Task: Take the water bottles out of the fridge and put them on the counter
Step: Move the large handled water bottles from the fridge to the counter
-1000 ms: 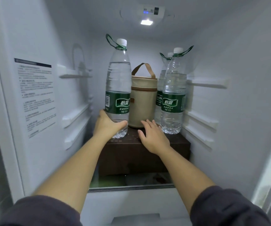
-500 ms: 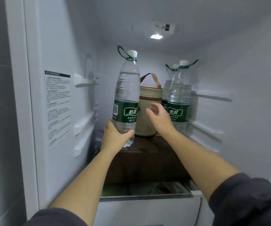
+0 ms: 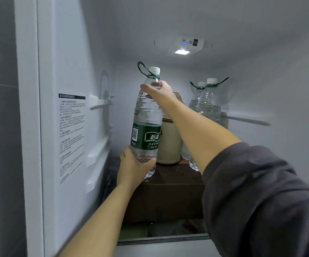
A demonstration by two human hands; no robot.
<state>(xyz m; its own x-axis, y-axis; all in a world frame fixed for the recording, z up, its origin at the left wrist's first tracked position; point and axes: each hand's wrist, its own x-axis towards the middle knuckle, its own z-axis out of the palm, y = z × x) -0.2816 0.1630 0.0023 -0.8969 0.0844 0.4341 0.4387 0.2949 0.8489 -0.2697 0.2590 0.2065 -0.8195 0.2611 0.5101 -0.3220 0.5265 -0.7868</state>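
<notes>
A tall clear water bottle (image 3: 146,127) with a green label, white cap and green carry loop is inside the open fridge, tilted slightly. My left hand (image 3: 133,167) grips its base from below. My right hand (image 3: 161,92) grips its upper part just under the neck. Two more water bottles (image 3: 208,101) with green loops stand at the back right, partly hidden behind my right forearm.
A beige round bag (image 3: 169,145) stands on a dark brown box (image 3: 168,193) in the middle of the fridge. The fridge's left wall (image 3: 72,136) carries a printed label and shelf rails. A shelf rail (image 3: 246,120) juts from the right wall. A lamp (image 3: 182,51) glows overhead.
My right hand rose from beside the bag to the neck of the left bottle and took hold. The bottle lifted and tilted a little in both hands.
</notes>
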